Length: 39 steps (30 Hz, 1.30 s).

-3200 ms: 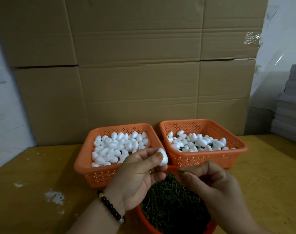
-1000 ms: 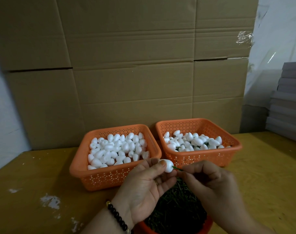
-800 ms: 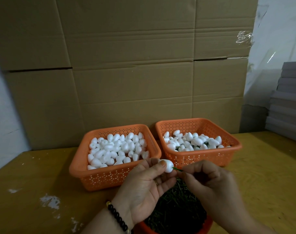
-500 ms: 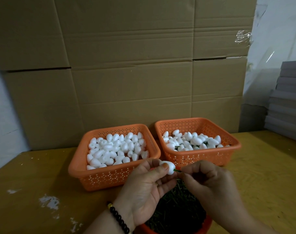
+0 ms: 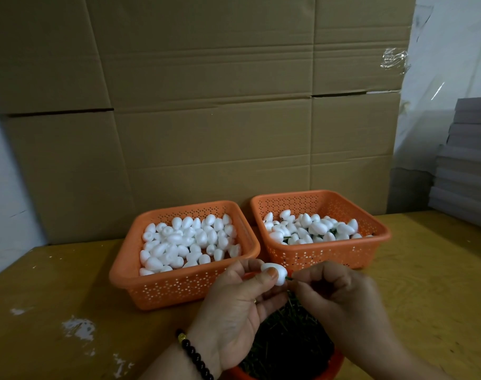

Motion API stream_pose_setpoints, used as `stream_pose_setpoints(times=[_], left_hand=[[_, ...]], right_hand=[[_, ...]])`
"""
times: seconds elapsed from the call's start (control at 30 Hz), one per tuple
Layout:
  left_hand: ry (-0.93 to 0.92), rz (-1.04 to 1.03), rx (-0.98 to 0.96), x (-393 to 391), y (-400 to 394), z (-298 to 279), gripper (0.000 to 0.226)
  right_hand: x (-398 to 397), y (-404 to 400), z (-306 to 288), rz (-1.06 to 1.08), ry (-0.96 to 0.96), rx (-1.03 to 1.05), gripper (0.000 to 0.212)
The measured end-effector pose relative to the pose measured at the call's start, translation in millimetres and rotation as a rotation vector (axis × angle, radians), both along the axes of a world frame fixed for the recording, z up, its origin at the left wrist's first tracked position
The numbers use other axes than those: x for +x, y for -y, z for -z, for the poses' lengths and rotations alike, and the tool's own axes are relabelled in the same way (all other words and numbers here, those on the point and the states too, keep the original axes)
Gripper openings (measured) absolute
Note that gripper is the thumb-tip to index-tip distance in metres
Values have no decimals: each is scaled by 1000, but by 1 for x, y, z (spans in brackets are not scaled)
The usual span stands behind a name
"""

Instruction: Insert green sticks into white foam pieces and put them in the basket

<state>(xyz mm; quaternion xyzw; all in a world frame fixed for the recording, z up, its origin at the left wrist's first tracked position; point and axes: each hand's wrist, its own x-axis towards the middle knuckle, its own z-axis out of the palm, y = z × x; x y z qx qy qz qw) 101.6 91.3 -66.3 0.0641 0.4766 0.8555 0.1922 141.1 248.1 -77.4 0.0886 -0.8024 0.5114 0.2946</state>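
In the head view, the left hand [image 5: 234, 303] pinches a white foam piece [image 5: 275, 274] between thumb and fingers. The right hand [image 5: 340, 300] pinches a green stick [image 5: 289, 278] whose tip meets the foam, above a round orange tub [image 5: 334, 366] of sticks. Behind stand the left basket [image 5: 179, 286] and right basket [image 5: 329, 257].

matt white foam piece [image 5: 275, 274], perforated orange plastic basket [image 5: 327, 253], scuffed yellowish wooden table [image 5: 55, 297], creased cardboard [image 5: 206, 119]

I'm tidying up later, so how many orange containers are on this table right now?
3. The left basket of plain foam pieces, the right basket beside it, and a round bowl of green sticks nearest the person, mostly hidden behind the hands.
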Motion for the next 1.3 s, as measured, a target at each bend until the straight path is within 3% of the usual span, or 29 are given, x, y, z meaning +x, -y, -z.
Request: stream_pose_setpoints(times=[1.3], left_hand=[[-45,-38,-54,3,-1,1,38]], right_hand=[[0,0,-1,-1,-14,67,24]])
